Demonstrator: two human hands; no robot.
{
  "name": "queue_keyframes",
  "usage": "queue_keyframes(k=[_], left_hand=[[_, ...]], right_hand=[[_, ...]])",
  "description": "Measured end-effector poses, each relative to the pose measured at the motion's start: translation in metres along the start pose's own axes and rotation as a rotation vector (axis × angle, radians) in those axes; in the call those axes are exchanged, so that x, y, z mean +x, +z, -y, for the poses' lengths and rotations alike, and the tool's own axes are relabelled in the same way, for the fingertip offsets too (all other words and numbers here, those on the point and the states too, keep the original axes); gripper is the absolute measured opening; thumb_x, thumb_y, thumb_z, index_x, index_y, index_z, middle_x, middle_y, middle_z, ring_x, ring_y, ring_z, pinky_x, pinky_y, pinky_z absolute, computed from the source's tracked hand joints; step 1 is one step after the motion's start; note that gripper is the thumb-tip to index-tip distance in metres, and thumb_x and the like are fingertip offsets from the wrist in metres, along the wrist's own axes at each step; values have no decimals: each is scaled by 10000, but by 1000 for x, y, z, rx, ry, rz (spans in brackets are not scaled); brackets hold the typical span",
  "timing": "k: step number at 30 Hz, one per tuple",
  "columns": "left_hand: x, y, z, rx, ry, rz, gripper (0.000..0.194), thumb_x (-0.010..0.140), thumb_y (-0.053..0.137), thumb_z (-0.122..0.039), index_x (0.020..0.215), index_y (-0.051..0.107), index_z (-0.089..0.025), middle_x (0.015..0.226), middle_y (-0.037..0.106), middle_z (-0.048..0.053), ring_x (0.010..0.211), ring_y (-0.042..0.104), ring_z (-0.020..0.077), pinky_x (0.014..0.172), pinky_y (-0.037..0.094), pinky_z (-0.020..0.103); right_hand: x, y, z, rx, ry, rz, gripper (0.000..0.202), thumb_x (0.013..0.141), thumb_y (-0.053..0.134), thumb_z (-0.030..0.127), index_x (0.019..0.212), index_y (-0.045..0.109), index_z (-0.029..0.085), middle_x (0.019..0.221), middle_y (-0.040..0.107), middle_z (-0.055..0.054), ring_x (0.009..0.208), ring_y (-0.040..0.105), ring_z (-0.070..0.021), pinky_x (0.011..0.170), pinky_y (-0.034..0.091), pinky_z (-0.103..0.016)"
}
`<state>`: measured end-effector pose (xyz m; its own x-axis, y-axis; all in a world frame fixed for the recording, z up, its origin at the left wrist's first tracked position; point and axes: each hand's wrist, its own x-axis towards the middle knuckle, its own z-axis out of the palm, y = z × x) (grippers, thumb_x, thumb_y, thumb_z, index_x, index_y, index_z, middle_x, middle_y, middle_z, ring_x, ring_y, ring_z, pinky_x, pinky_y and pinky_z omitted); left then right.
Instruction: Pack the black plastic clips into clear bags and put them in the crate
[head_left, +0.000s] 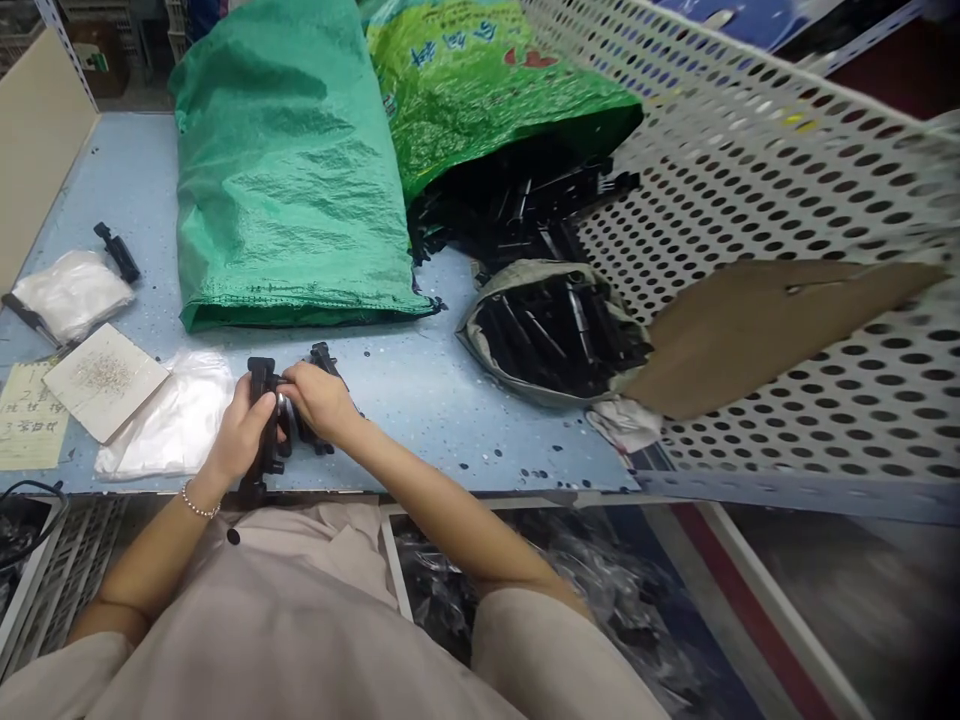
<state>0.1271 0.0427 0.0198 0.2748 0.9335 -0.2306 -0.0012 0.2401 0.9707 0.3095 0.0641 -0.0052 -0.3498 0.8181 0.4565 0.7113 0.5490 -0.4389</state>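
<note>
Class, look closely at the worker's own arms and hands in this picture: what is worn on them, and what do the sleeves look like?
Both forearms are bare. The left hand has a thin bracelet of small pale beads at the wrist; the right hand shows no jewellery. No gloves are worn. Short, loose sleeves of a plain beige top end near the elbows.

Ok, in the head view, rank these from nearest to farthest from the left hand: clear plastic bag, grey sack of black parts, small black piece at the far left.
1. clear plastic bag, just left of the left hand.
2. small black piece, far left, farther back.
3. grey sack, off to the right.
</note>
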Motion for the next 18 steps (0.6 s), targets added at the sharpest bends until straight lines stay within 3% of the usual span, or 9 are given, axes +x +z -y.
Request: queue_keyframes(k=[2,5,7,10,12,14,16,18], left_hand=[[8,-3,0,-36,21,-62,529,888,598,-579,1257,495,-214,745,646,-21,540,654,136,489,522,232],[18,-4,-4,-131,21,-121,477,886,592,-582,1182,527,-214,749,640,-19,522,634,125,458,497,220],[21,-2,-6,-161,18,-110,461,887,591,-577,1165,541,-213,726,634,-22,514,623,121,454,486,213],[23,-4,0,-159,41,-107,451,893,584,-581,1141,567,-205,758,658,-3,559,641,126,505,508,219],[26,-14,10,-87,53,-152,460,891,585,-586,1138,589,-198,856,690,28,639,674,144,572,537,239],[31,-28,23,77,64,-216,471,883,602,-576,1156,621,-193,987,711,61,781,703,181,691,567,286],[36,-37,38,239,83,-255,448,893,598,-550,1138,664,-181,1084,717,86,964,695,231,874,556,363],[37,-36,54,292,104,-250,417,925,561,-511,1131,688,-172,1175,710,108,1147,644,269,1046,475,429]], right_hand=[[-11,2,10,51,79,24,432,1072,249,442,1002,589,185,842,639,-61,765,584,-173,686,438,-289],[-34,7,33,-15,-54,78,416,1047,337,495,985,602,179,839,648,-63,754,568,-183,672,411,-304],[-46,13,47,-71,-119,75,378,1049,364,437,930,606,172,808,645,-64,738,554,-186,664,396,-310],[-49,16,50,-43,-29,115,380,1066,311,323,842,582,182,756,633,-46,692,541,-161,631,379,-287],[-35,12,31,-20,53,187,365,1065,328,341,857,588,190,782,650,-41,698,551,-155,621,378,-274],[-9,5,-2,-47,177,226,285,1049,389,329,937,614,193,870,683,-57,764,582,-168,657,406,-274],[25,1,-42,-92,360,192,189,1016,454,235,1037,630,168,1005,697,-105,890,606,-199,748,444,-294],[62,0,-77,-91,489,123,192,973,479,118,1092,628,94,1112,675,-170,1022,599,-224,858,446,-325]])
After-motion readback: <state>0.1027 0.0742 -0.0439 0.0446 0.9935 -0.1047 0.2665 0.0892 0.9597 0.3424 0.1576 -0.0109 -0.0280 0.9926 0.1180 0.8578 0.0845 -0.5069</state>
